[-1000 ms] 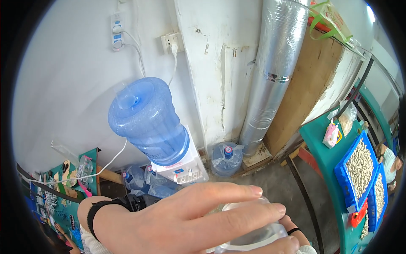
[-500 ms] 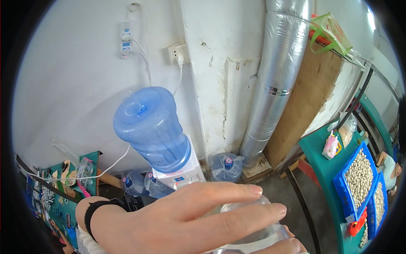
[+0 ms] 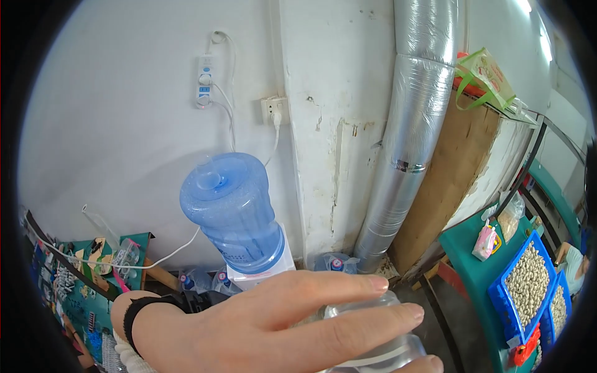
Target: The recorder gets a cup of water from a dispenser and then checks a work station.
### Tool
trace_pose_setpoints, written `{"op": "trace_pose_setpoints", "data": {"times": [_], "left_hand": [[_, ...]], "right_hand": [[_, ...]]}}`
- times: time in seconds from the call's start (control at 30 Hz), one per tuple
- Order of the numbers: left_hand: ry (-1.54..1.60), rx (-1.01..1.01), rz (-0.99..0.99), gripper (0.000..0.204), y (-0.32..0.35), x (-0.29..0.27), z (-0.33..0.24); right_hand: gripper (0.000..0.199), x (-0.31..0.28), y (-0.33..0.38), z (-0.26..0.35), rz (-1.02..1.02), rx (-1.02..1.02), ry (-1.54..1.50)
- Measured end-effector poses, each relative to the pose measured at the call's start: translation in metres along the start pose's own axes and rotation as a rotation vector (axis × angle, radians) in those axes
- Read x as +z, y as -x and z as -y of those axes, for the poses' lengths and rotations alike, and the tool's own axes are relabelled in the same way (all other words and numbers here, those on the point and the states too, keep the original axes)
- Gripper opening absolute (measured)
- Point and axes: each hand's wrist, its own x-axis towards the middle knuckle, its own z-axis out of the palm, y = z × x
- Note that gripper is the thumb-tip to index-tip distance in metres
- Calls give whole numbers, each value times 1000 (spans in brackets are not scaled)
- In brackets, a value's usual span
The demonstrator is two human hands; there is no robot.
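My left hand [image 3: 267, 332] reaches in from the lower left, its back uppermost and its fingers pointing right. The fingers curve over a clear plastic container [image 3: 398, 349] and hold it; the hand hides most of it, so its exact kind cannot be made out. A black band and a dark watch [image 3: 202, 300] circle the wrist. My right hand does not show. Beyond my fingers stands a white water dispenser [image 3: 264, 275] with a large blue water bottle [image 3: 233, 214] upside down on top.
More water bottles [image 3: 198, 280] stand on the floor by the wall. A foil-wrapped duct [image 3: 410, 124] rises at the back. On the right, a green table [image 3: 460, 245] bears blue trays [image 3: 497, 292] of small pale pieces; a person [image 3: 572, 264] is beyond. A cluttered table [image 3: 81, 304] lies left.
The view has tilted upward, so the wall, dispenser and sockets sit lower in it. My left hand stays over the clear container; a fingertip seen beyond it at the lower right is gone.
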Motion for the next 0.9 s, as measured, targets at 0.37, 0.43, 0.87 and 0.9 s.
{"op": "trace_pose_setpoints", "data": {"times": [0.37,0.43,0.87,0.9], "left_hand": [[-56,107,-194,35,-14,19,5],[-78,152,-198,29,-16,17,3],[-145,10,-30,25,-44,-6,-27],[-161,20,-41,24,-46,-5,-29]], "right_hand": [[35,1,40,11,-129,19,546],[34,-14,-67,-53,-102,-197,880],[38,-10,-12,-30,-100,-143,921],[37,-14,-46,-51,-108,-232,1011]]}}
